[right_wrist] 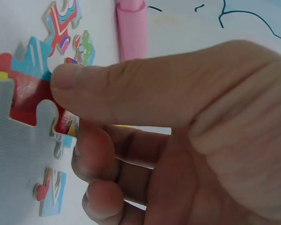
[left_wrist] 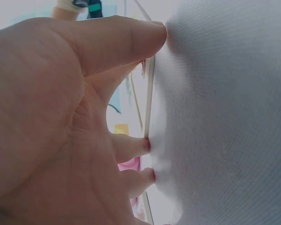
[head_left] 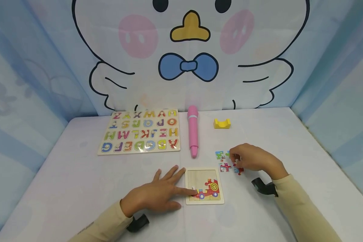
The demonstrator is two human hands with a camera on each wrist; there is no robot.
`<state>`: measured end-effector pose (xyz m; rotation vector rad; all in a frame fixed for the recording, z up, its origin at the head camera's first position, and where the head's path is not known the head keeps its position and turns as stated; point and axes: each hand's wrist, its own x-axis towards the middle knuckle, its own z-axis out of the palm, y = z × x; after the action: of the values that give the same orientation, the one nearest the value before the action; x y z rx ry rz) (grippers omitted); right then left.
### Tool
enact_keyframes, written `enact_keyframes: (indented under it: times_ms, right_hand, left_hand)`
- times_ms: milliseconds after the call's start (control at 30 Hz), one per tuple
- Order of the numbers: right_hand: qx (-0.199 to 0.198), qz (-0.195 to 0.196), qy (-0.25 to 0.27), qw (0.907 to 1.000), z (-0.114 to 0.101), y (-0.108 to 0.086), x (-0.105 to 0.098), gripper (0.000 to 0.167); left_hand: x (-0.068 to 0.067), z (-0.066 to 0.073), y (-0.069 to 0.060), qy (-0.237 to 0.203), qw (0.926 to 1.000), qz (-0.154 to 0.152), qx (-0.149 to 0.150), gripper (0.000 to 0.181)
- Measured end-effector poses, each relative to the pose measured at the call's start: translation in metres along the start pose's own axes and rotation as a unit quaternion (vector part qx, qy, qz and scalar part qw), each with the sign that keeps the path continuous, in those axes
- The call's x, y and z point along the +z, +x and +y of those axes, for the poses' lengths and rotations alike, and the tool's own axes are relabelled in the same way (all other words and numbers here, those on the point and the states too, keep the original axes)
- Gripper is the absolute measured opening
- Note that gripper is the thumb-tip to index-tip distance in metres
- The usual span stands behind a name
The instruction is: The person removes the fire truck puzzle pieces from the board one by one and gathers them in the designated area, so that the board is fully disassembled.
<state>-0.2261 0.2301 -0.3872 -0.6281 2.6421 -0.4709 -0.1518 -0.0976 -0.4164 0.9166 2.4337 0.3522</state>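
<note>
One pink pen (head_left: 193, 131) (lengthwise) separates alphabet board (head_left: 139, 152) from puzzle pieces (head_left: 225, 167).

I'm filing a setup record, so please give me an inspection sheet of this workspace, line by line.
Surface: white-covered table, looks flat.
Job's things: puzzle tray, partly filled; loose pieces near its far right corner.
Clutter: alphabet board, pink rod and yellow block, beyond the tray.
Left hand: fingers spread, one fingertip on the fitted pieces.
Right hand: pinches a red-and-blue piece.
Cables: nothing seen.
Surroundings: blue-and-white fabric backdrop with cartoon print.
</note>
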Motion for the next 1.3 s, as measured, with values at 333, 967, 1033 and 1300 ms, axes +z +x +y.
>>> enact_keyframes:
  times_ms: [333,967,1033,1300]
  right_hand:
    - [0.009,0.009,-0.002,0.9999,0.003,0.003,0.002,0.015]
    - [0.028,0.007,-0.021,0.9994,0.000,0.004,0.006,0.015]
    - [0.032,0.006,-0.021,0.9992,0.000,0.004,0.007,0.014]
    - [0.047,0.001,-0.030,0.9984,0.000,0.007,0.011,0.017]
  left_hand:
    - [0.000,0.000,0.001,0.001,1.0000,0.001,-0.001,0.056]
    - [0.001,0.000,0.001,-0.001,1.0000,0.001,-0.002,0.056]
    - [0.001,0.000,0.001,0.000,1.0000,0.001,-0.001,0.056]
    - [0.001,0.000,0.001,0.001,1.0000,0.002,0.000,0.056]
